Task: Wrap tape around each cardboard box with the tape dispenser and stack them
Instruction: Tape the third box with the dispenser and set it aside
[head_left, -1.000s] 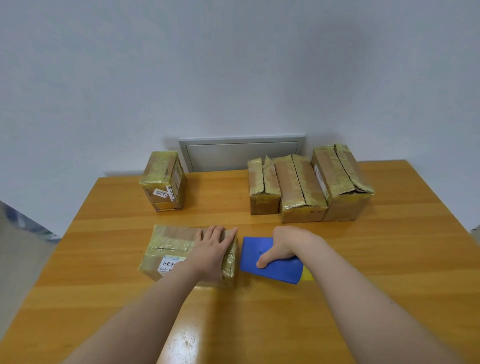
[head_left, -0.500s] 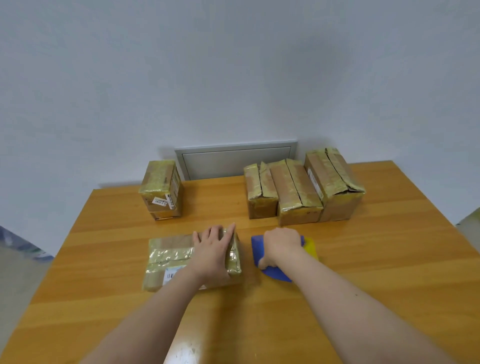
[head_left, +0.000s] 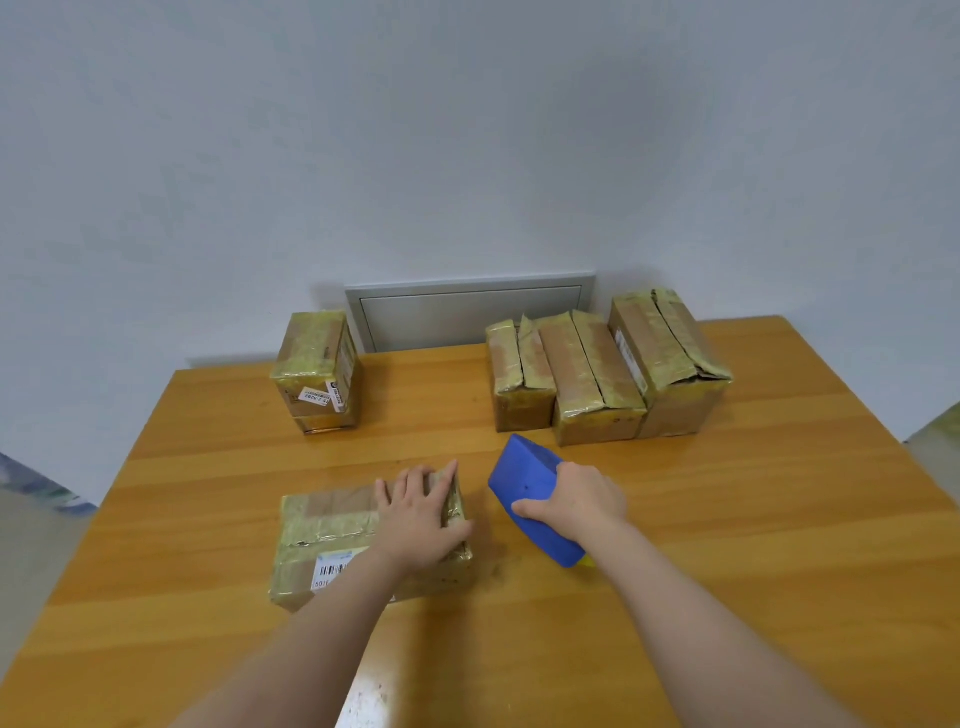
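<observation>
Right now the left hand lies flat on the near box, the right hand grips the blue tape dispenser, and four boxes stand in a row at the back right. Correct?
Not quite. The head view shows three boxes in the row at the back right, not four. The rest holds: the left hand lies flat on the near box and the right hand grips the blue tape dispenser.

Glossy taped cardboard box, varnished wood table.

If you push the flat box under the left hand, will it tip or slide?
Probably slide, not tip: the box lies flat and low on the table. Its shiny surface looks slick, so it may slip. The left hand pressing flat on top likely steadies it.
</observation>
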